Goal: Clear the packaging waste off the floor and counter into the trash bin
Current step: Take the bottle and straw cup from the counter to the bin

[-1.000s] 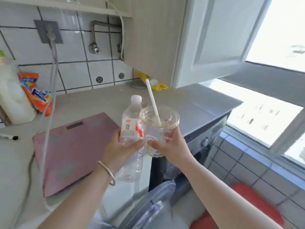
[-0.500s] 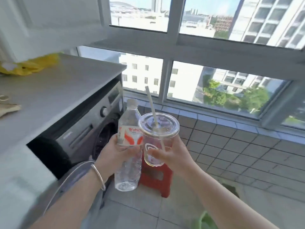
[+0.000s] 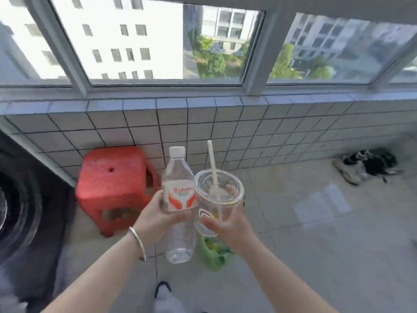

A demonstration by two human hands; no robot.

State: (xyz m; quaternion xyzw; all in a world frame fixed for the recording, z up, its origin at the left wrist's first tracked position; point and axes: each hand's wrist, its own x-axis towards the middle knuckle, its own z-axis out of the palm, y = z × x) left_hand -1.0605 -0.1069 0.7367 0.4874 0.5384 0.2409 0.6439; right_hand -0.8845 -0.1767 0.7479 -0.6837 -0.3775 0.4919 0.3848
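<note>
Swung from washer to floor, my left hand (image 3: 155, 213) grips the water bottle (image 3: 178, 199), right hand (image 3: 228, 224) the lidded cup (image 3: 217, 199). Dropped together, they may miss the green bag (image 3: 213, 256) below.

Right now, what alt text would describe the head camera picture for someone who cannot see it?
A person's left hand grips a clear empty plastic water bottle beside a clear lidded plastic cup with a white straw, held in the right hand. A red plastic stool stands below tiled wall and windows.
</note>
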